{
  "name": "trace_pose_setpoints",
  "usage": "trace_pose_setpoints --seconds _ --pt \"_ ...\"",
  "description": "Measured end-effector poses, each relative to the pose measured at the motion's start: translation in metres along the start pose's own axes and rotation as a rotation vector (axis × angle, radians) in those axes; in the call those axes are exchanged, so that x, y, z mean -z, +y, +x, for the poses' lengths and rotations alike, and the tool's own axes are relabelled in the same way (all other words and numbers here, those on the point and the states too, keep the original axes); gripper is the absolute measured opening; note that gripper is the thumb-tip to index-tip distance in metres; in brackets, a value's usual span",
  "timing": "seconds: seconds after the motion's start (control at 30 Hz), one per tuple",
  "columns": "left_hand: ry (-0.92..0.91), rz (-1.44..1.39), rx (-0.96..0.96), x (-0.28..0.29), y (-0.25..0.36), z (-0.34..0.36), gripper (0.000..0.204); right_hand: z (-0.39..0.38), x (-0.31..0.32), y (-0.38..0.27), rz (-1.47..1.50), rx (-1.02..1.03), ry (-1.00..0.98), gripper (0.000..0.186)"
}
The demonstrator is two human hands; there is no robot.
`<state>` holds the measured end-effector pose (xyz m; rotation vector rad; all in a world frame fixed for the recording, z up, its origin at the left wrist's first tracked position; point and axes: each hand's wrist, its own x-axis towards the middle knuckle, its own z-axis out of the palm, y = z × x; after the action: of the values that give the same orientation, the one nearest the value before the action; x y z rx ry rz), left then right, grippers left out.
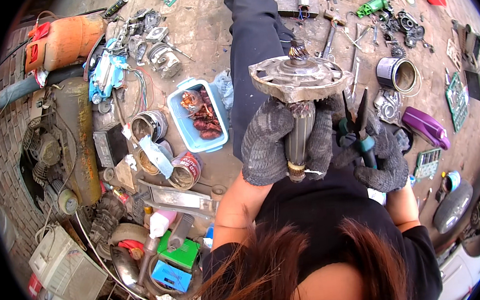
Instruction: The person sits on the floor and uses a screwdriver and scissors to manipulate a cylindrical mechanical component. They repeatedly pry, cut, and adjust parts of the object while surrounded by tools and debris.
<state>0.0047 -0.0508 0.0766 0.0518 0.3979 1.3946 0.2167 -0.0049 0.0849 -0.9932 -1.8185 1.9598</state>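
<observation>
Both my hands wear dark grey knit gloves. My left hand is closed around the shaft of a motor armature, which I hold upright in front of my chest. A round metal end plate sits across the armature's upper part, with a geared shaft tip sticking out above it. In my right hand is a pair of pliers with teal-and-black handles. The jaws point up and stand apart, just right of the end plate and not visibly touching it.
On the left are a light blue tub of copper-coloured parts, several cans, an orange gas cylinder and scrap metal. To the right lie an open can, a purple casing, green circuit boards and hand tools. My outstretched leg crosses the middle.
</observation>
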Motion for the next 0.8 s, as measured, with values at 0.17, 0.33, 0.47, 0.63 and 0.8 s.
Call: trace_pose_setpoints --seconds 0.17,0.33,0.47,0.63,0.8 --pt "0.013 0.052 0.009 0.007 0.0 -0.005 0.055 0.001 0.005 0.005 -0.074 0.114 -0.049 0.054" --pt "0.201 0.346 -0.082 -0.005 -0.002 -0.004 0.069 0.004 0.009 0.004 -0.168 0.14 -0.115 0.05" --pt "0.25 0.334 -0.125 0.0 -0.004 -0.005 0.064 0.004 0.006 0.0 -0.145 0.124 -0.061 0.042" --pt "0.246 0.4 -0.078 0.003 -0.003 -0.002 0.04 0.012 -0.002 0.003 -0.13 0.206 0.045 0.031" --pt "0.284 0.461 -0.053 -0.011 -0.003 0.005 0.022 0.014 0.003 0.004 -0.101 0.042 0.066 0.026"
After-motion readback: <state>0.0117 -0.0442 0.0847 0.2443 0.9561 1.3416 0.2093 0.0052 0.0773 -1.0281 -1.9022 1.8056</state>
